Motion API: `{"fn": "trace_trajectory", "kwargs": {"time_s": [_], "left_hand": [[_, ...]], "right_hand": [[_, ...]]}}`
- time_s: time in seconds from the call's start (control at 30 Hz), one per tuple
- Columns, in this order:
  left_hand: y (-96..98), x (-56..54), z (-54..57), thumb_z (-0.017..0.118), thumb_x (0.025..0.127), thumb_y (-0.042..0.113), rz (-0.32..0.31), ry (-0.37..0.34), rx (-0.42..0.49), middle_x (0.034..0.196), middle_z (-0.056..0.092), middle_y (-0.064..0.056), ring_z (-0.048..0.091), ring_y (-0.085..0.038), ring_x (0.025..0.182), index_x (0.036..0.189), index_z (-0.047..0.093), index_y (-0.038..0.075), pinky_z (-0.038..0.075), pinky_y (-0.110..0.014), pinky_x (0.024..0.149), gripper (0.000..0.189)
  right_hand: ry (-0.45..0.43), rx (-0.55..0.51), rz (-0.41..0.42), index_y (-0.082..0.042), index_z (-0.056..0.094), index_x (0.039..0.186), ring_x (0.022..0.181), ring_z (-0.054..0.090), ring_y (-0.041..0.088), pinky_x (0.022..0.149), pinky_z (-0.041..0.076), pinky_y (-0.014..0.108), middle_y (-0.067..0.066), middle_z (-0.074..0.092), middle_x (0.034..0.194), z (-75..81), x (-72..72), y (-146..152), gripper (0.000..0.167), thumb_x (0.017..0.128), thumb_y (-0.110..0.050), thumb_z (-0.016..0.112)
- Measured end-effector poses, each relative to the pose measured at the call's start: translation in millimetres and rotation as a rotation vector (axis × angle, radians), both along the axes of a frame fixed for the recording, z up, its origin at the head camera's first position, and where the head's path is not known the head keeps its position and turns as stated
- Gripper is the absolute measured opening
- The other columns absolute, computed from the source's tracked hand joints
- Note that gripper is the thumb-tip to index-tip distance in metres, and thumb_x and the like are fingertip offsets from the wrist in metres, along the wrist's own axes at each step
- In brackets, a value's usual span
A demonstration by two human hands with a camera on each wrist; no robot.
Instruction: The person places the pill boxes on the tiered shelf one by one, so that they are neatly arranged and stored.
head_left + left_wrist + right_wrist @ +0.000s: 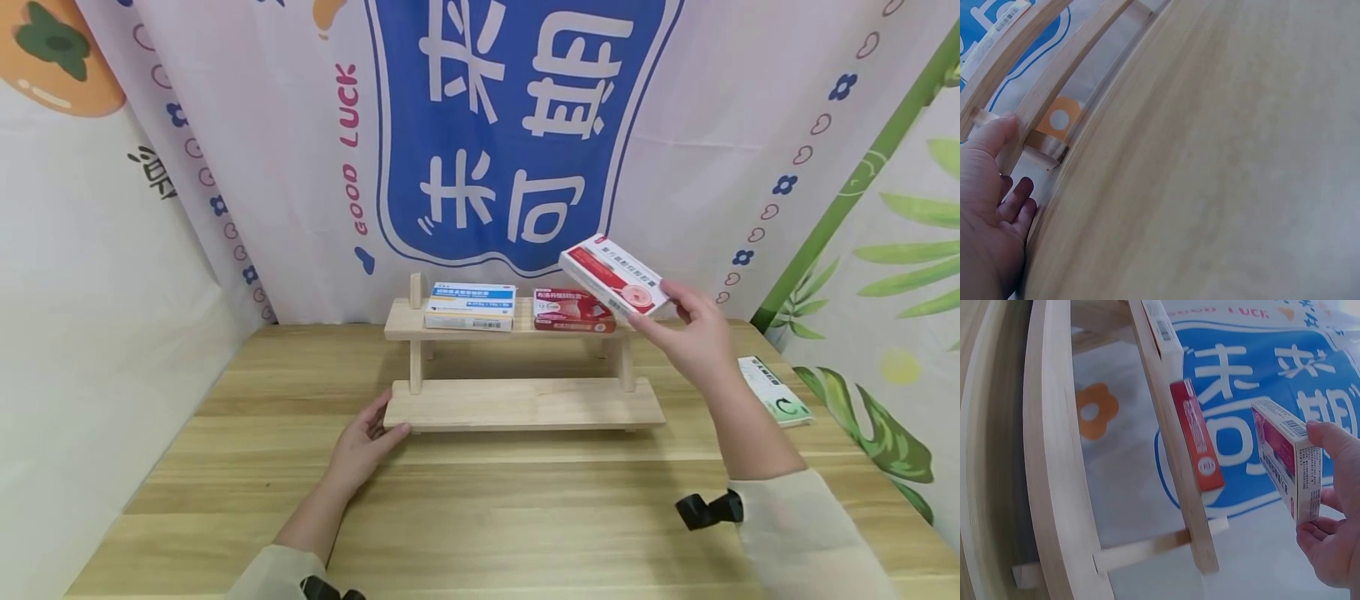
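Person's right hand [693, 333] raised forward, fingers pinching white-and-red box [611, 275] by one end; box tilted, clear above wooden stand [525, 406], near its right end. Left hand [360, 450] lower, gripping stand's bottom left corner, thumb at front edge.

L hand [360, 452] low, gripping; R hand [699, 337] raised higher, pinching, R forearm [753, 433] angled fwd & inward.

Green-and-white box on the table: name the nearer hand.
Right. The right hand is raised, left of the green-and-white box; the left hand is farther off, at the left end of the stand.
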State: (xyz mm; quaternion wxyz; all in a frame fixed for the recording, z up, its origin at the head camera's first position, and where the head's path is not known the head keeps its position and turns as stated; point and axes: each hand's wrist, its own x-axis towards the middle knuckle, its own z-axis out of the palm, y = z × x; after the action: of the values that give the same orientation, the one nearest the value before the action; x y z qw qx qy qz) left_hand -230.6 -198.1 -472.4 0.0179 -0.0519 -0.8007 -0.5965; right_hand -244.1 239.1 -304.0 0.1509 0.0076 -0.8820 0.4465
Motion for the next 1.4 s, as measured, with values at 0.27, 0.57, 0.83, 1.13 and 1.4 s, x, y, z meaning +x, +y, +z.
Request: {"fn": "trace_trajectory", "kwargs": {"time_s": [0.27,0.57,0.83,1.13,1.4], "left_hand": [[0.3,-0.6,1.1,0.072,0.090,0.021,-0.002,-0.006,0.009,0.159,0.031,-0.014,0.033,-0.028,0.146,0.152,0.031,0.003,0.027,-0.040,0.118,0.076],[0.2,0.2,-0.4,0.072,0.090,0.020,-0.005,-0.004,0.011,0.157,0.034,-0.014,0.036,-0.027,0.143,0.151,0.032,0.003,0.033,-0.007,0.104,0.075],[-0.1,-0.3,1.1,0.072,0.091,0.021,-0.002,-0.018,0.008,0.158,0.033,-0.015,0.035,-0.026,0.144,0.152,0.031,0.003,0.032,-0.024,0.113,0.075],[-0.8,0.8,0.4,0.072,0.090,0.019,0.004,-0.004,-0.002,0.155,0.037,-0.019,0.039,-0.031,0.141,0.151,0.032,0.002,0.035,-0.016,0.108,0.075],[0.2,1.3,1.9,0.072,0.090,0.017,0.023,-0.016,-0.003,0.152,0.042,-0.020,0.046,-0.032,0.136,0.151,0.034,0.003,0.041,-0.022,0.108,0.073]], "right_hand": [[-0.023,-0.001,0.091,-0.007,0.041,0.148,0.139,0.035,0.041,0.114,0.035,0.058,0.019,0.035,0.154,4.7,2.7,-31.9,0.080,0.084,-0.040,0.076],[0.004,0.006,0.214,-0.011,0.049,0.144,0.139,0.037,0.036,0.109,0.042,0.054,0.010,0.039,0.153,-2.2,5.1,-65.7,0.075,0.080,-0.032,0.081],[-0.019,0.039,0.288,-0.017,0.051,0.143,0.133,0.046,0.031,0.103,0.046,0.054,0.006,0.043,0.152,-11.5,10.3,-92.2,0.074,0.079,-0.036,0.082],[-0.064,0.096,0.364,-0.022,0.052,0.143,0.139,0.041,0.032,0.107,0.043,0.059,0.001,0.040,0.154,-31.1,15.2,-112.9,0.076,0.076,-0.041,0.083],[-0.076,0.085,0.407,-0.020,0.055,0.140,0.136,0.045,0.031,0.106,0.044,0.057,0.004,0.045,0.150,-57.7,14.7,-123.2,0.074,0.074,-0.037,0.085]]}}
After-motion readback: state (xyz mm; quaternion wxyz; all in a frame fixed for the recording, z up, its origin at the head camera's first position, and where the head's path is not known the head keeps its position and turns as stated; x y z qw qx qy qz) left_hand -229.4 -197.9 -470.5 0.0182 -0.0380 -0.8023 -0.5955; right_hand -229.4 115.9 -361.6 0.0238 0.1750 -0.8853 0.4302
